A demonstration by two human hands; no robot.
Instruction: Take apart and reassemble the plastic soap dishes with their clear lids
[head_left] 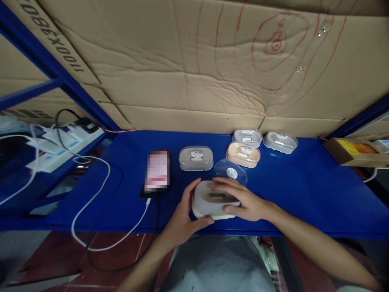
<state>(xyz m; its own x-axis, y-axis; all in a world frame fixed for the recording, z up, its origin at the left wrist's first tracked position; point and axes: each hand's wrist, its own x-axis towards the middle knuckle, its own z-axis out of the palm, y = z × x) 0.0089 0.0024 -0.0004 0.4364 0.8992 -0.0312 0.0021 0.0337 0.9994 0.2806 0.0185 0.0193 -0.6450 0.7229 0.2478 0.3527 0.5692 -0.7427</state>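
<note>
A grey oval box (pixel 209 206) with a dark slot in its top and a cream lower rim is between my hands at the near edge of the blue table. My left hand (pixel 188 213) grips its left end, the thumb along the front and the fingers around the back. Over the top and right end lies my right hand (pixel 244 200), its thumb at the front and its fingers bent across the upper face. Just behind the box rests a clear plastic cover (pixel 219 167) with a round white label, partly hidden by my right fingers.
Farther back stand a grey box (pixel 196 153), a peach box (pixel 237 150) and two pale boxes (pixel 243 134), (pixel 281 142) under clear covers. A phone (pixel 157 170) on a white cable (pixel 111 246) lies left. Power strips (pixel 65 148) and a carton (pixel 343 152) flank the blue table (pixel 300 190).
</note>
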